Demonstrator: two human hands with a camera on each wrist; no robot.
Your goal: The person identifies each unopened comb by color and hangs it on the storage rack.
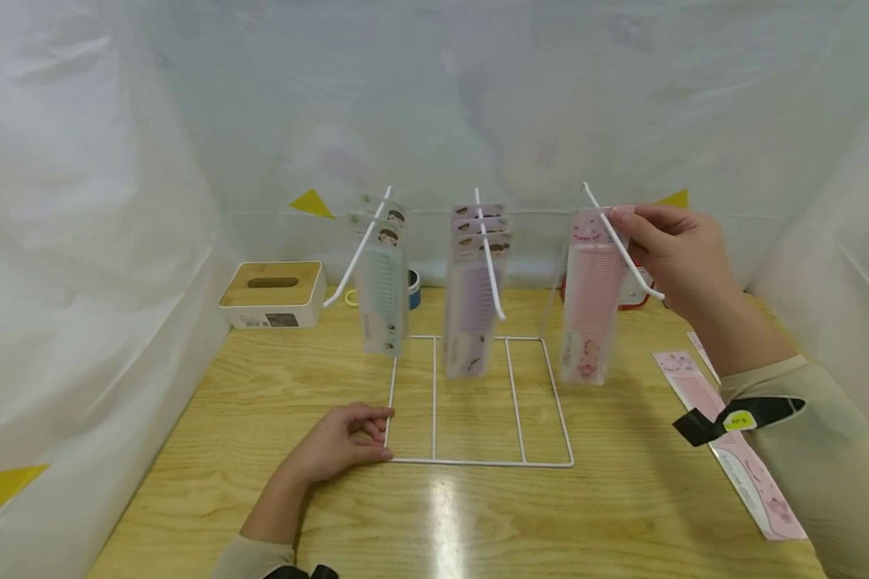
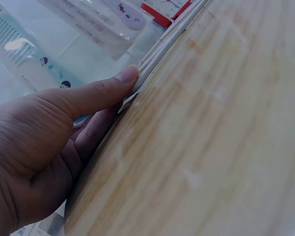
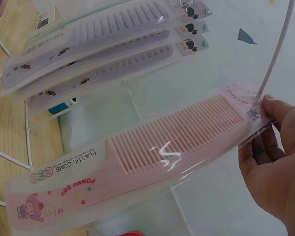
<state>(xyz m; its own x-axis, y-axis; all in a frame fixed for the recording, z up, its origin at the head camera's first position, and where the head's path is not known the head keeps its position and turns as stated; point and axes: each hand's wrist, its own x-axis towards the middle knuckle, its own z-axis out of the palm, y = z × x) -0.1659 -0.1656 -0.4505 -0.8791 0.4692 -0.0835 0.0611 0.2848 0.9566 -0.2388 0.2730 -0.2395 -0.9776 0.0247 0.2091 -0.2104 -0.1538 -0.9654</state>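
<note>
My right hand (image 1: 684, 249) pinches the top corner of a packaged pink comb (image 1: 595, 297), which hangs at the right prong (image 1: 632, 261) of a white wire display rack (image 1: 478, 463). In the right wrist view, the thumb and fingers hold the printed header of the pink comb (image 3: 177, 137) beside the prong. Down at the front left corner of the rack's base, my left hand (image 1: 333, 446) holds the wire; the left wrist view shows the thumb (image 2: 128, 74) pressed on it. Several packaged purple combs (image 1: 474, 305) hang on the middle prong, and mint green combs (image 1: 382, 281) on the left one.
More packaged pink combs (image 1: 760, 482) lie on the table at the right, partly under my forearm. A tissue box (image 1: 271, 310) with a wooden lid stands back left. Behind the rack are a blue round object (image 1: 414, 293) and a red-framed clock (image 2: 169, 7).
</note>
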